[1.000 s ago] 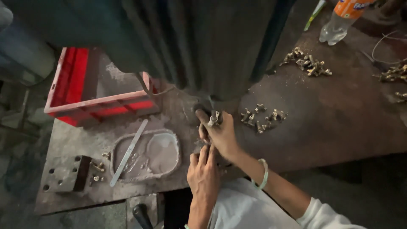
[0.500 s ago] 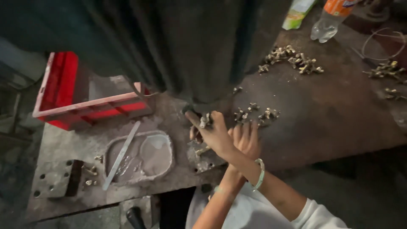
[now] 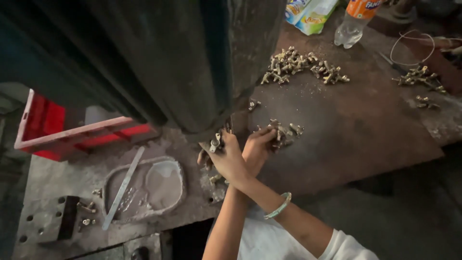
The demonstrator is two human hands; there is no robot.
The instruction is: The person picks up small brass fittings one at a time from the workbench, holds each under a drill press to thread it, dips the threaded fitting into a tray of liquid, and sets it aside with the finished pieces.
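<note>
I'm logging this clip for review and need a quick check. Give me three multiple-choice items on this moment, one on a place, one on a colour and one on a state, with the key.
1. Where is the red crate?
A. At the left, beside the dark machine column
B. At the far right edge
C. In the person's lap

2. What colour is the bangle on the right wrist?
A. Black
B. Pale green
C. Red

3. What is the right hand doing?
A. Lying flat and empty
B. Gripping a hammer
C. Pinching a small brass fitting at the foot of the column

Key:
1 A: the crate sits left of the column.
2 B: the band shows pale green against the forearm.
3 C: the fitting shows at its fingertips, while the left hand touches the small pile of fittings.
</note>
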